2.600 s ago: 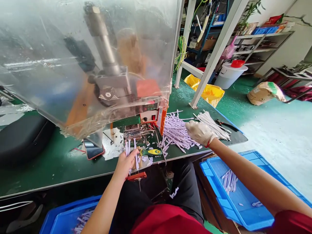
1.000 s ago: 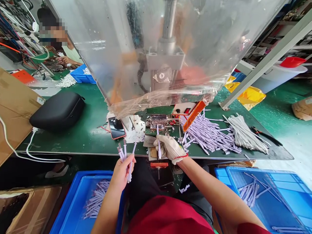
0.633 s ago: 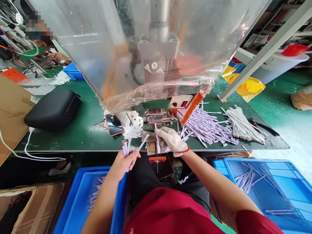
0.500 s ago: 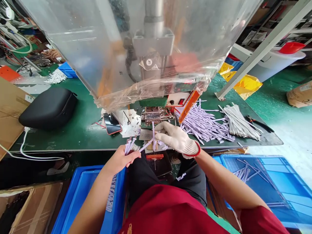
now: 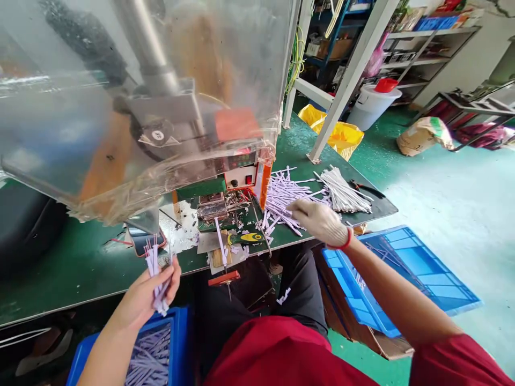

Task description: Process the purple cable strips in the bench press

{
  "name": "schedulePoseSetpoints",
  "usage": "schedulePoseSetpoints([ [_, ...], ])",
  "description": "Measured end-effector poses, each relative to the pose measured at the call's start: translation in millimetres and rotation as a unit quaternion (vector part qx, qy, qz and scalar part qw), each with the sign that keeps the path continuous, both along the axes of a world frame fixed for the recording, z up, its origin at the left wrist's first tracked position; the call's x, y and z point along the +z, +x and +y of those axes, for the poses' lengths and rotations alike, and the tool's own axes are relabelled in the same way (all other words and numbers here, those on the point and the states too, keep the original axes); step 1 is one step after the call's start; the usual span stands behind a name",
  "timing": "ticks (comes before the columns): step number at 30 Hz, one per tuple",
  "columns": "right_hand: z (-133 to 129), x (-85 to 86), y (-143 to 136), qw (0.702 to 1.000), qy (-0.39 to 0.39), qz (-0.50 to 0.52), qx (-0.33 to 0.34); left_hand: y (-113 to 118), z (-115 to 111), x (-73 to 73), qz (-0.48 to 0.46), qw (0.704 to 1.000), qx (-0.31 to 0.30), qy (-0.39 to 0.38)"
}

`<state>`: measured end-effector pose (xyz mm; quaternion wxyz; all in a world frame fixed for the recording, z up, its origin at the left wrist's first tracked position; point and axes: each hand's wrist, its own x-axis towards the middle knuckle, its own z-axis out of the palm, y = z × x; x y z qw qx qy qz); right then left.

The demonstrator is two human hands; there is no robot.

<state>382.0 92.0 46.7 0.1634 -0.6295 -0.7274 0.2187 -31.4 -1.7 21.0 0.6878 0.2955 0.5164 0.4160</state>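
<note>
Bare, my left hand is wrapped round a bundle of thin lilac strips above the table's front edge. My right hand, in a white glove with a red cuff, is at the near side of a pile of lilac strips, its fingers curled together; whether they pinch a strip is hidden. One lilac strip lies with its far end at the small metal block of the machine. Beside it is a yellow-handled tool.
A clear plastic guard hangs over the machine. White strips and pliers lie at the right. A phone is on the left. Blue bins stand at the lower left and right.
The view has turned right. My right hand has left the machine front for the lilac pile. The strip that stuck out between my hands is now in line with my left hand's bundle.
</note>
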Motion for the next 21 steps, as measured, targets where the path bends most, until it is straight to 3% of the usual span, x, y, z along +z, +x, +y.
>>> schedulePoseSetpoints([
  [2, 26, -13.0, 20, 0.994, 0.058, -0.085, -0.041, 12, 5, -9.2, -0.053, 0.998, 0.035, 0.002],
  [4, 50, -23.4, 20, 0.984, 0.079, -0.157, -0.014, 33, 13, -17.5, -0.056, 0.997, 0.053, 0.021],
  [10, 94, -32.4, -27, 0.94, 0.034, -0.323, 0.102, 89, 43, -28.4, 0.201, 0.974, 0.077, 0.068],
  [13, 100, -31.6, -30, 0.938, 0.036, -0.325, 0.112, 96, 53, -31.5, 0.232, 0.969, 0.059, 0.068],
  [17, 94, -32.1, -20, 0.936, 0.059, -0.322, 0.126, 94, 60, -32.6, 0.147, 0.985, 0.06, 0.071],
  [21, 88, -33.9, -25, 0.938, 0.024, -0.32, 0.132, 85, 55, -22.7, 0.091, 0.991, 0.076, 0.061],
])
